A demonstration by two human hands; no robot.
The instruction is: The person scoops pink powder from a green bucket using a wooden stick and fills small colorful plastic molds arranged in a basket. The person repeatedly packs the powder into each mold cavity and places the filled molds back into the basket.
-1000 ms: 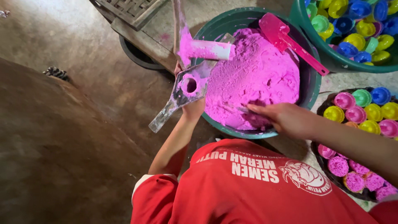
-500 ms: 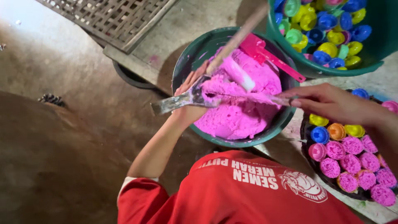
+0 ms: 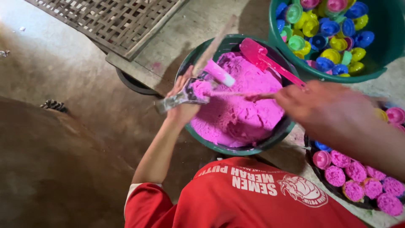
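Left hand [image 3: 182, 105] sits curled around a metal mould [image 3: 185, 95] heaped with pink paste, held right over the near-left rim of the green basin [image 3: 236, 148] on the floor so spills drop back in, from what I see. Right hand [image 3: 320, 105] is blurred; fingers pinch a thin stick [image 3: 236, 94] levelling it, forearm reaching across.

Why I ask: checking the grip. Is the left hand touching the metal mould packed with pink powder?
Touching. The head view shows the left hand under the metal mould, with its fingers curled around the mould's handle and no gap between them.
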